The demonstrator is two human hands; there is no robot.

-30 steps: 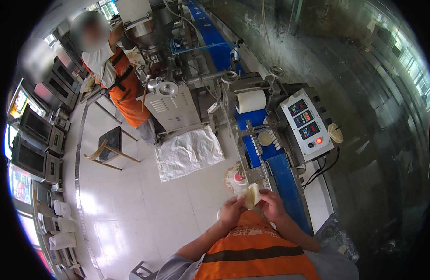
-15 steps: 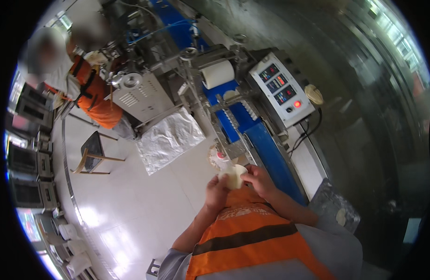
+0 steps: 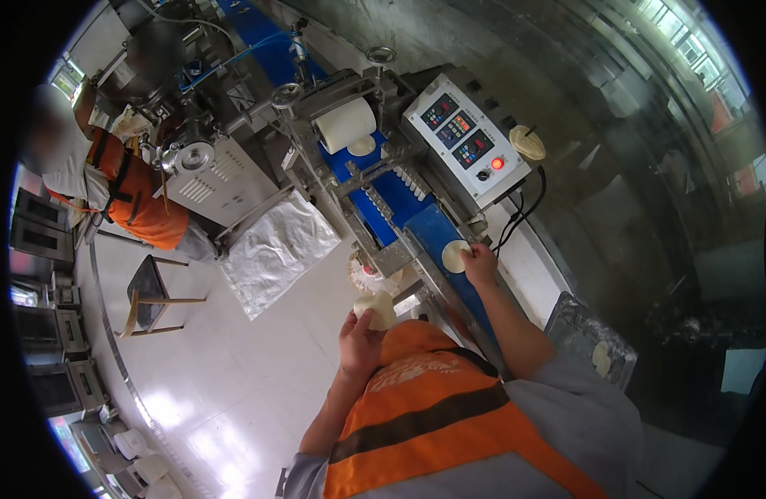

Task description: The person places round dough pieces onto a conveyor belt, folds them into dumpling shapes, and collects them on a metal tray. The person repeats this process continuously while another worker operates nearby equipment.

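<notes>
My left hand (image 3: 359, 348) pinches a pale dough sheet or small stack of round dough wrappers (image 3: 378, 311) in front of my orange apron, to the left of the machine. Over the blue conveyor belt (image 3: 474, 304), my right hand (image 3: 482, 268) has its thumb and fingers closed at the right edge of a single round dough wrapper (image 3: 454, 256). That wrapper is at the belt, though I cannot tell whether it is lifted off. Upstream, another dough round (image 3: 362, 145) lies on the belt just below a white roller (image 3: 346, 125).
A control box (image 3: 466, 140) with a lit red button stands right of the belt, dough rounds (image 3: 527, 143) hanging beside it. A dark tray (image 3: 589, 337) sits at my right. Silvery sheeting (image 3: 281, 249), a chair (image 3: 148, 291) and a person in an orange apron (image 3: 137, 191) are leftward.
My hands were together on the dough; now they are apart. The right has moved right and forward to a wrapper at the belt, while the left keeps its dough. My view has shifted.
</notes>
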